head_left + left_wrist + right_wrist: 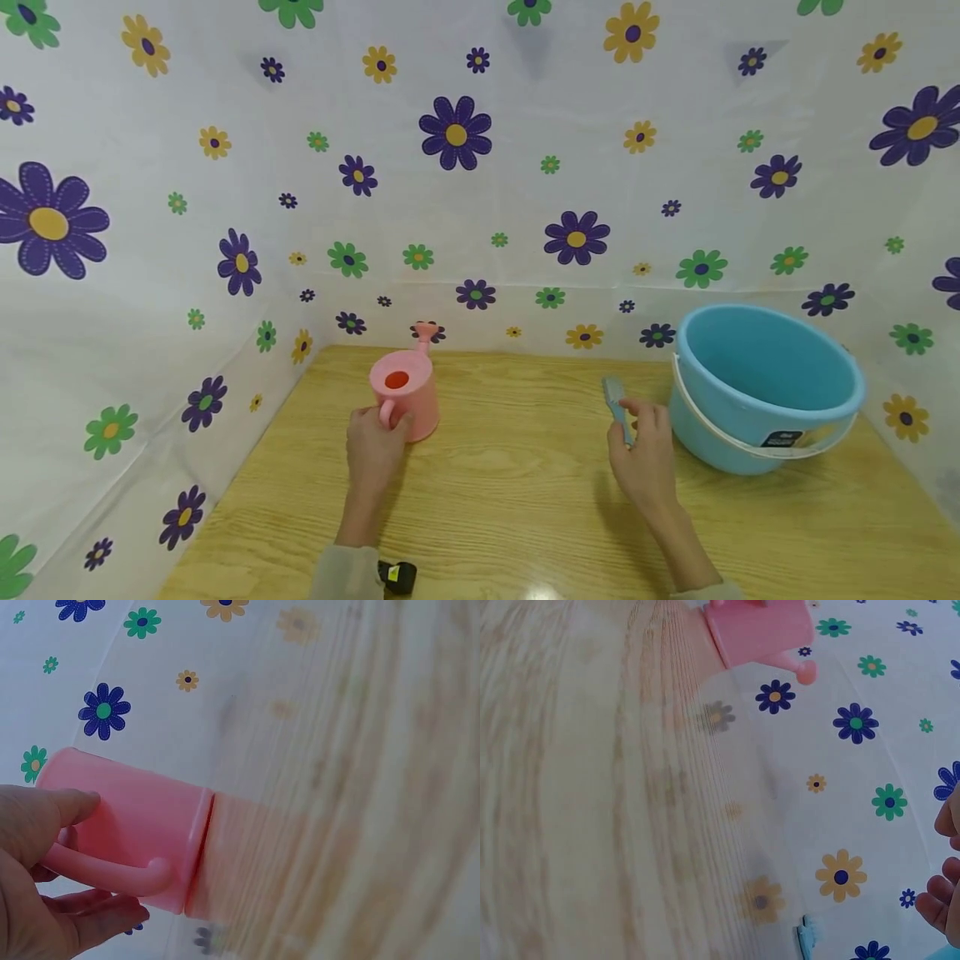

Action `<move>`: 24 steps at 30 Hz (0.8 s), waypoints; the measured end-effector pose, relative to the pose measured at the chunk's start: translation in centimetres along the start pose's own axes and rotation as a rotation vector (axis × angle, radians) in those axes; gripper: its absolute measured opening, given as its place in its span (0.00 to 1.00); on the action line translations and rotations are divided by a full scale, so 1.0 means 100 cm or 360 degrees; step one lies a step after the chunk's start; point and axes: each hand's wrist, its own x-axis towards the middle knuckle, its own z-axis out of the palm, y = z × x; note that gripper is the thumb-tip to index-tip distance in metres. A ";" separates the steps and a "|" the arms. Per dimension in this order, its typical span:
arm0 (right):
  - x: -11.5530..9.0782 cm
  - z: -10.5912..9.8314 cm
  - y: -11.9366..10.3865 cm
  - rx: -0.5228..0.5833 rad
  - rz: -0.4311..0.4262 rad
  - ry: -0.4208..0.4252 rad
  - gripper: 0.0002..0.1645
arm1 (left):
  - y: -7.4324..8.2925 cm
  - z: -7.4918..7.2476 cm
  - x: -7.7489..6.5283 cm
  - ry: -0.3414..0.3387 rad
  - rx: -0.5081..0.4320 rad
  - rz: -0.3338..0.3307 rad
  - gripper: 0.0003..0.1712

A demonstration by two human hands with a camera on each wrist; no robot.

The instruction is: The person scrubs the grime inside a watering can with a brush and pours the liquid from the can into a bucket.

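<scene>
A pink watering can [423, 408] stands upright at the back left of the table, its spout pointing away. My left hand [377, 446] is at its handle; in the left wrist view, the thumb lies against the can's side and the fingers curl around the handle [112, 874]. On the right, a small light-blue brush [614, 398] lies on the table. My right hand [647, 458] hovers over the handle end of the brush, thumb and fingers bent and spread to either side. In the right wrist view, a gap shows between the fingers [937, 900] and the brush [805, 939].
A large light-blue bucket [765, 400] with a white handle stands right of my right hand. Flower-patterned white sheeting [510, 183] rises behind and left of the wooden table [510, 500]. A black wrist device [399, 577] sits by my left sleeve.
</scene>
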 end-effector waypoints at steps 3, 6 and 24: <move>0.000 0.000 0.002 -0.0001 -0.0025 -0.0001 0.17 | 0.000 -0.001 0.000 -0.0026 0.0097 0.0001 0.17; 0.001 -0.002 0.004 -0.0010 -0.0024 -0.0013 0.17 | 0.001 0.000 -0.001 -0.0055 0.0180 -0.0011 0.19; 0.006 -0.024 0.014 -0.0112 -0.0004 -0.0274 0.19 | 0.035 -0.030 0.003 -0.0268 0.0148 0.0293 0.47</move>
